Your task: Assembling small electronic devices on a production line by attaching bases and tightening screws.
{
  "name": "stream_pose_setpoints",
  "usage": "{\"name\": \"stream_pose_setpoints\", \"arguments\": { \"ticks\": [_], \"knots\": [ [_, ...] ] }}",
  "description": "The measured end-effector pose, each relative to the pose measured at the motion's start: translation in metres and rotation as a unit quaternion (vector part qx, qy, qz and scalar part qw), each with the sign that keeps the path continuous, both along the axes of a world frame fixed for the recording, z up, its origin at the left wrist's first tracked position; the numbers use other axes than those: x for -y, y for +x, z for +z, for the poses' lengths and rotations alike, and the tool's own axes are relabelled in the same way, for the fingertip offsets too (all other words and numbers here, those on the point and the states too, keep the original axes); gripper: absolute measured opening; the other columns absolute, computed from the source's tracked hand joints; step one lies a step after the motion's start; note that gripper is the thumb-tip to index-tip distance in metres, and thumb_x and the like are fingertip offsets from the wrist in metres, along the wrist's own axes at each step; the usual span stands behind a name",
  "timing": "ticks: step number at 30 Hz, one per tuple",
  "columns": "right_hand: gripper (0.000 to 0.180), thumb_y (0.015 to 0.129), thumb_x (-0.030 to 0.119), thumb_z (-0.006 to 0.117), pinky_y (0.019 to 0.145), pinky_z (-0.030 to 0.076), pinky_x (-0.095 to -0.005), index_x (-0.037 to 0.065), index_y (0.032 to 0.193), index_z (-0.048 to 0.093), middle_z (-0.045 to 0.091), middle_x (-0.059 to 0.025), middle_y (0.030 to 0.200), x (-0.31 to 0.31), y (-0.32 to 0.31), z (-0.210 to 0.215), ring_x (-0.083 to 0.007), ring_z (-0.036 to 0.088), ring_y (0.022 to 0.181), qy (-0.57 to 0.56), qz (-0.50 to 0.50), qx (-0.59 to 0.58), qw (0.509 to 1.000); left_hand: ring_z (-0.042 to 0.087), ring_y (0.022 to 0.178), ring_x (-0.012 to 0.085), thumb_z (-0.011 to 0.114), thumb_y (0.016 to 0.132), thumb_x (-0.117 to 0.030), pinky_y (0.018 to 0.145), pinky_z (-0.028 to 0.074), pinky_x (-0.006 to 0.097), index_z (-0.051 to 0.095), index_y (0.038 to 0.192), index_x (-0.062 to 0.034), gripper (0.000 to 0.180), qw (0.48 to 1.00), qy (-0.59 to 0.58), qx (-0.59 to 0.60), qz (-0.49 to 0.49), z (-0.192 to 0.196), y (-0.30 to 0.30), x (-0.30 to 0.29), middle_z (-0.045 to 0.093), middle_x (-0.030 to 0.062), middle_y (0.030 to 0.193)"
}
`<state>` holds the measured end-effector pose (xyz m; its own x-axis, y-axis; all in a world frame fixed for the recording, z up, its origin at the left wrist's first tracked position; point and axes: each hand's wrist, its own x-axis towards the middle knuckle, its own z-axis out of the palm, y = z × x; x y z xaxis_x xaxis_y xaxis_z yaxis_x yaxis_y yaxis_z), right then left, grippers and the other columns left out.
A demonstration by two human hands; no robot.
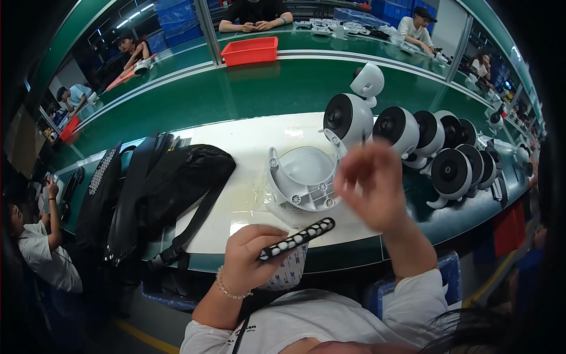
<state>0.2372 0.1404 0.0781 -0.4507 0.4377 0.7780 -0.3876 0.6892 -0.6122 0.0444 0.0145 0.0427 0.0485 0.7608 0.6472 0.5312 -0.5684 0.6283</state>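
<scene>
Two hands at work: my left hand (247,259) is clamped on a black strip (298,238) of white dots, low over the desk (247,138) edge. My right hand (372,186) hovers blurred, fingers loose, holding nothing, beside the white shell (303,177). Seems I'm mid-fitting; next likely calls for lining the strip against the shell.

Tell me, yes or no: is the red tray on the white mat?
No: the red tray sits on the far green belt, beyond the white mat.

Green bench (247,94) w/ white mat (247,147) (fan shells (448,171), black bag (177,177))
</scene>
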Motion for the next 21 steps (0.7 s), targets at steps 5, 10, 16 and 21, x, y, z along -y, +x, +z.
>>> {"name": "stream_pose_setpoints", "arguments": {
  "ticks": [5,10,16,21],
  "knots": [
    [0.060,0.079,-0.010,0.052,0.074,0.045,-0.0220,0.008,0.131,0.028,0.040,-0.0108,0.111,-0.049,0.000,0.021,-0.0106,0.053,0.083,-0.169,-0.110,0.069,0.977,0.063,0.073,0.0198,0.077,0.058,0.000,0.065,0.050,0.028,0.057,0.080,-0.0012,0.030,0.998,0.007,-0.054,-0.027,-0.004,0.007,-0.020,0.052,0.0200,0.122],
    [0.059,0.079,-0.008,0.053,0.073,0.045,-0.0224,0.008,0.131,0.029,0.043,-0.0108,0.109,-0.051,0.002,0.016,-0.0109,0.054,0.082,-0.212,-0.118,0.106,0.964,0.059,0.063,0.0201,0.072,0.055,-0.001,0.056,0.046,0.029,0.060,0.075,-0.0033,0.023,0.991,0.052,-0.121,0.028,-0.018,0.011,-0.023,0.056,0.0106,0.120],
    [0.058,0.078,-0.006,0.056,0.068,0.043,-0.0218,0.009,0.129,0.032,0.046,-0.0107,0.109,-0.044,-0.001,0.009,-0.0112,0.055,0.081,-0.140,-0.172,0.115,0.968,0.048,0.052,0.0189,0.061,0.047,0.002,0.049,0.040,0.030,0.062,0.078,-0.0053,0.032,0.989,0.082,-0.119,0.027,-0.030,0.009,-0.020,0.055,0.0042,0.122],
    [0.056,0.075,-0.010,0.055,0.064,0.048,-0.0281,0.012,0.124,0.040,0.058,-0.0086,0.097,-0.028,-0.001,0.008,-0.0199,0.061,0.078,0.079,-0.289,0.149,0.942,0.048,0.052,0.0194,0.061,0.046,0.002,0.050,0.040,0.030,0.061,0.079,-0.0049,0.034,0.990,0.077,-0.115,0.011,-0.031,0.009,-0.021,0.055,0.0053,0.121]
  ]
}}
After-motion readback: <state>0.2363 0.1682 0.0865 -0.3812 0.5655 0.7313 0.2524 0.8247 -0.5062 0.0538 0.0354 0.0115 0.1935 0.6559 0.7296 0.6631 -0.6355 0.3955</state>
